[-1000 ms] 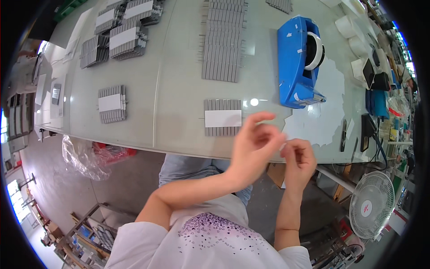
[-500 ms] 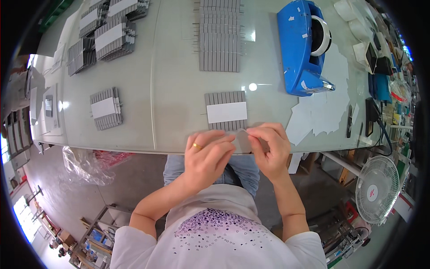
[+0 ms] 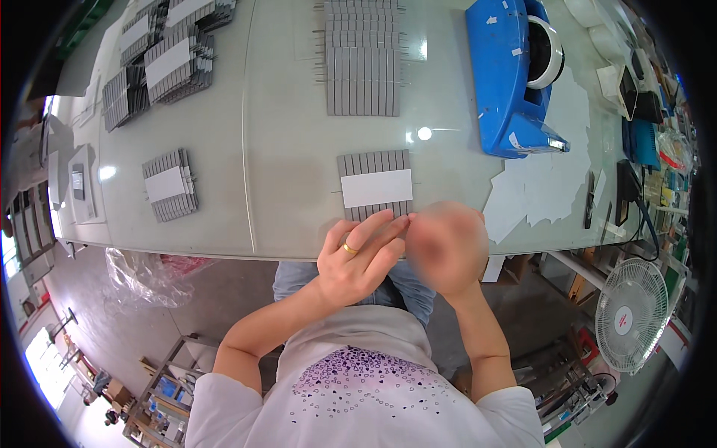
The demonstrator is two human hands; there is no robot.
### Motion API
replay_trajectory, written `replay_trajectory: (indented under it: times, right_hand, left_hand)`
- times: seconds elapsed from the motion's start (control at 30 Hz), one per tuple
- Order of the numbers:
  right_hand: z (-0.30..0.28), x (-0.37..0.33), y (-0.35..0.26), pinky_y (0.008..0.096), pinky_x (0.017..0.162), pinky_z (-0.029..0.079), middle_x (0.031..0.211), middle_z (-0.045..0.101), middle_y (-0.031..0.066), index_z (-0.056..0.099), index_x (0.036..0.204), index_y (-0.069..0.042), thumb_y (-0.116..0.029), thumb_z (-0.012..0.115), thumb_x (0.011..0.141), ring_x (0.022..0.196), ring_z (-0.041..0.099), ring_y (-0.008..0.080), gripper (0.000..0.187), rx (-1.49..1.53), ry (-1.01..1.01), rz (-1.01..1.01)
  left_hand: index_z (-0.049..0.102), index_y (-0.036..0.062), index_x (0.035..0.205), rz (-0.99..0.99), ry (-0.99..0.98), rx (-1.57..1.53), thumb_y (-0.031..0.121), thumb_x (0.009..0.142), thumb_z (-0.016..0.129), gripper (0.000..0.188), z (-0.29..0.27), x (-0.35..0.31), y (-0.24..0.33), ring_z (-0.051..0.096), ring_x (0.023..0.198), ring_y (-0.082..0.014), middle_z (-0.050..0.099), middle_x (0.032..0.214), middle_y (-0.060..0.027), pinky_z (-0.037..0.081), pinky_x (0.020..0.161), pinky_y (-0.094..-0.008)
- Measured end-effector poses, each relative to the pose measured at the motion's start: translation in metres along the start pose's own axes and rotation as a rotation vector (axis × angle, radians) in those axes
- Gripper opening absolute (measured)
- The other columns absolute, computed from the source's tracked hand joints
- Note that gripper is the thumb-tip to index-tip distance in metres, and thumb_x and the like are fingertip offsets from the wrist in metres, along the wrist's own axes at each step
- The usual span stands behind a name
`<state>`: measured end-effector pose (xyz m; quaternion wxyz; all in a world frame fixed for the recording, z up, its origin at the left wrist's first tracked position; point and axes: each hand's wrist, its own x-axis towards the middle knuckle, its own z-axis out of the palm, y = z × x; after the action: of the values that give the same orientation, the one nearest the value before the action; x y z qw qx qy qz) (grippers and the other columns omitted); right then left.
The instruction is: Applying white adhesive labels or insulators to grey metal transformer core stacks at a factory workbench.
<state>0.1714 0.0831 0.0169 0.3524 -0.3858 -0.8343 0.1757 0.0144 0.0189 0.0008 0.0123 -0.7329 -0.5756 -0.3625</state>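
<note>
Just in front of my hands lies a flat bundle of grey strips [image 3: 373, 162] side by side, with a white paper band [image 3: 376, 188] across its middle. Thin wire-like ends stick out at its sides. My left hand [image 3: 357, 257], a ring on one finger, is at the bundle's near edge with its fingers bent inward. What its fingertips hold, if anything, is hidden. My right hand [image 3: 448, 250] is beside it at the bundle's near right corner, close to the left fingertips. Blur hides its fingers. No clear strip shows between the hands.
A blue tape dispenser [image 3: 502, 82] with a roll stands to the right, beside white sheets [image 3: 523, 190]. Unbanded grey strips [image 3: 362, 82] lie farther back. One banded bundle [image 3: 169, 185] is at left, and several are stacked [image 3: 170, 69] behind it. A fan [image 3: 633, 317] stands at lower right.
A short clear strip stretched between my fingertips earlier no longer shows. My left hand has shifted right, toward the right hand, and my right hand has turned into a blur.
</note>
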Motion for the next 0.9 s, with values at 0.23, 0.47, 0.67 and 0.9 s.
replay_trajectory:
  times: [0.23, 0.47, 0.67, 0.9]
  right_hand:
    - [0.001, -0.001, 0.0, 0.0324, 0.067, 0.037, 0.087, 0.07, -0.0056, 0.067, 0.087, -0.014, -0.004, 0.076, 0.068, 0.077, 0.056, 0.0178, 0.023, -0.002, 0.012, 0.003]
    - [-0.003, 0.001, -0.001, 0.0307, 0.071, 0.043, 0.092, 0.072, -0.0025, 0.067, 0.092, -0.01, 0.0, 0.075, 0.072, 0.08, 0.055, 0.0218, 0.024, 0.002, -0.031, -0.023]
    - [-0.005, 0.001, -0.006, 0.0323, 0.073, 0.043, 0.091, 0.073, -0.0017, 0.064, 0.088, -0.011, -0.003, 0.075, 0.073, 0.08, 0.054, 0.0238, 0.02, 0.034, -0.031, 0.024]
    - [0.002, 0.024, -0.009, 0.0387, 0.088, 0.038, 0.1, 0.064, 0.0054, 0.06, 0.084, -0.008, -0.009, 0.073, 0.077, 0.099, 0.047, 0.0296, 0.015, 0.058, -0.094, 0.188]
  left_hand:
    - [0.056, 0.0155, 0.086, 0.002, -0.022, -0.001, 0.006, 0.075, 0.074, 0.023, -0.001, 0.0, 0.0, 0.063, 0.104, -0.0161, 0.073, 0.103, 0.0023, 0.04, 0.08, -0.031]
    - [0.057, 0.0154, 0.086, -0.002, 0.002, -0.001, 0.007, 0.075, 0.075, 0.023, 0.001, 0.0, 0.001, 0.063, 0.105, -0.0163, 0.072, 0.105, 0.0018, 0.04, 0.081, -0.0307]
    - [0.061, 0.0142, 0.087, -0.052, -0.006, -0.103, 0.007, 0.074, 0.076, 0.021, -0.011, 0.002, 0.001, 0.062, 0.109, -0.0208, 0.073, 0.104, -0.0008, 0.04, 0.083, -0.0315]
    - [0.064, 0.0117, 0.075, -0.544, 0.035, -0.144, 0.01, 0.072, 0.08, 0.016, -0.038, 0.019, -0.012, 0.046, 0.123, -0.0355, 0.061, 0.117, -0.0067, 0.036, 0.096, -0.0416]
